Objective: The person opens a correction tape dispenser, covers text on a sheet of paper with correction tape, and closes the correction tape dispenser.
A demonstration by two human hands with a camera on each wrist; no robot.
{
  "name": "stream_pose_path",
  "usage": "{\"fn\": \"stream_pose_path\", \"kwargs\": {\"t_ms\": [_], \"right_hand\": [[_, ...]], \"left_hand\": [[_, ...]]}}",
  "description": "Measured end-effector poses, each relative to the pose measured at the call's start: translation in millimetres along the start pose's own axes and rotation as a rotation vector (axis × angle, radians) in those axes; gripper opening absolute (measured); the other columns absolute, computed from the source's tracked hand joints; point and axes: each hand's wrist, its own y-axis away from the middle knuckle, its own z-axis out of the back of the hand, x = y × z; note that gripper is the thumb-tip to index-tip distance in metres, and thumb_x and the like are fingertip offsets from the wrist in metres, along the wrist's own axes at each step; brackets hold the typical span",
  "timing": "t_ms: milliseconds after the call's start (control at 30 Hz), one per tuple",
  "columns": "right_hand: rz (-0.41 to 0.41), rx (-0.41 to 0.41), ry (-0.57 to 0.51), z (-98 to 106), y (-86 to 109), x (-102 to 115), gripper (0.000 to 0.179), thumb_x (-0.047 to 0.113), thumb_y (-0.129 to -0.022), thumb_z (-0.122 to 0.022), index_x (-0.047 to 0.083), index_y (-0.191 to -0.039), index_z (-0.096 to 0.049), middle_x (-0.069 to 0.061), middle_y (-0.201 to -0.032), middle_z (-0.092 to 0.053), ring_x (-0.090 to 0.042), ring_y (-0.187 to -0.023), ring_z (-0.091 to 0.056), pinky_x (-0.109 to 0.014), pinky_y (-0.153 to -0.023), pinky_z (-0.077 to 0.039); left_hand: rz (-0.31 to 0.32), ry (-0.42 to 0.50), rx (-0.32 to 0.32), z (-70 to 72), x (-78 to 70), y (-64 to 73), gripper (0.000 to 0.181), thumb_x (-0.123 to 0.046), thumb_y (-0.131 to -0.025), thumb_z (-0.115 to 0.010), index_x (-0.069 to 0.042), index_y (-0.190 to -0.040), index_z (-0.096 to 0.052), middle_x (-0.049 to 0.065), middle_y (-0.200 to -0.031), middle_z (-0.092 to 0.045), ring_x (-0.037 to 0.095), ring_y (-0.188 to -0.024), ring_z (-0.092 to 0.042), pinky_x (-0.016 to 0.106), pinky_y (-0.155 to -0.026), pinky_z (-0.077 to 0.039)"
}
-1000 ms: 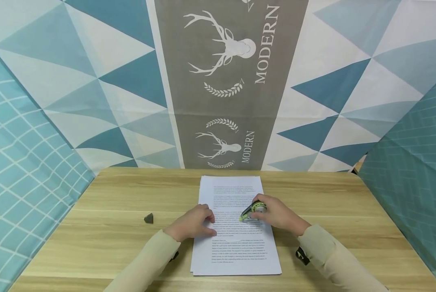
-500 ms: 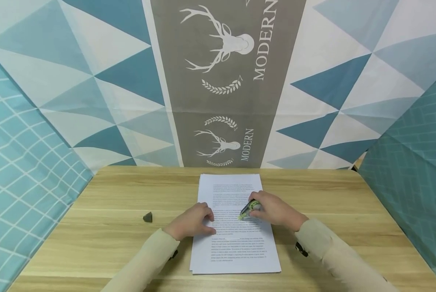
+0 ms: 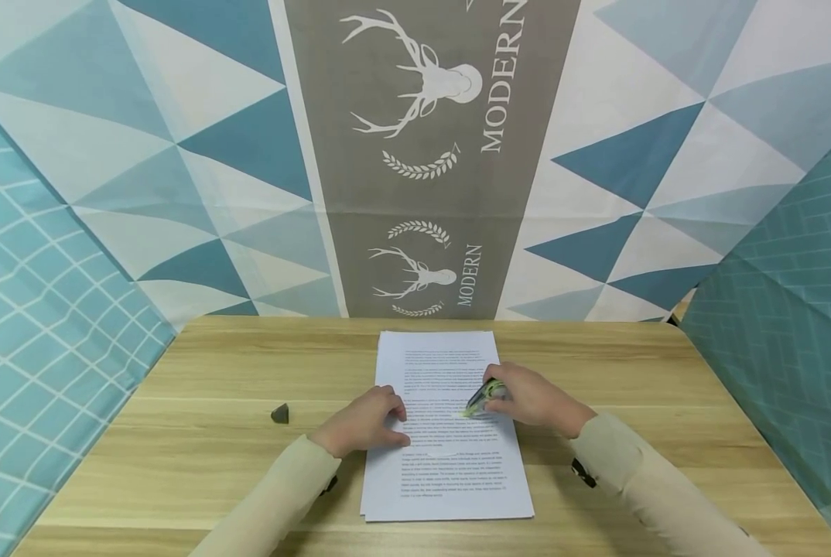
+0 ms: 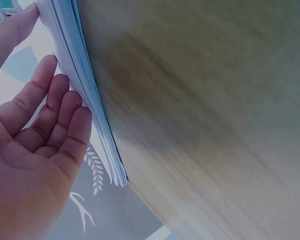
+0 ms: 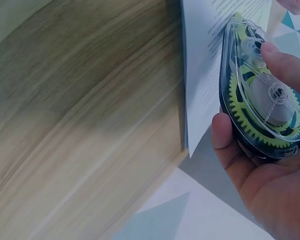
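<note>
A stack of printed paper [image 3: 450, 503] lies on the table, its sheets edge-on in the left wrist view. My right hand [image 3: 537, 398] grips a correction tape dispenser [image 5: 262, 95] with a clear case and green gear wheels. The dispenser's tip points down-left at a line of text in the middle of the top sheet; whether it touches is too small to tell. On the stack's left edge rests my left hand [image 3: 367, 422], fingers loosely bent and fingertips on the paper [image 4: 65, 45]. A white strip [image 3: 443, 453] covers part of a line lower on the page.
A small dark wedge-shaped object [image 3: 280, 414] sits on the wooden table [image 3: 213, 464], left of my left hand. Patterned cloth [image 3: 415, 155] hangs behind the table, with tiled-look cloth on both sides.
My right hand and the correction tape dispenser have shifted slightly right along the text in the last half second. The left hand stays in place. The head view has tilted a little.
</note>
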Motion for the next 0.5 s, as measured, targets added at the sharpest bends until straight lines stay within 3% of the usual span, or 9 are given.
{"fn": "stream_pose_path", "kwargs": {"t_ms": [500], "right_hand": [[-0.002,0.009,-0.026,4,8.7,-12,0.020,0.023,-0.084,-0.068,0.014,-0.098,-0.057,0.002,-0.089,-0.057,-0.011,-0.078,-0.049,-0.030,-0.072,-0.041]], "left_hand": [[-0.012,0.001,-0.006,-1.9,1.3,-0.4,0.027,-0.030,-0.072,-0.077,-0.011,-0.084,-0.063,-0.005,-0.082,-0.053,0.010,-0.076,-0.043,0.026,-0.073,-0.040]]}}
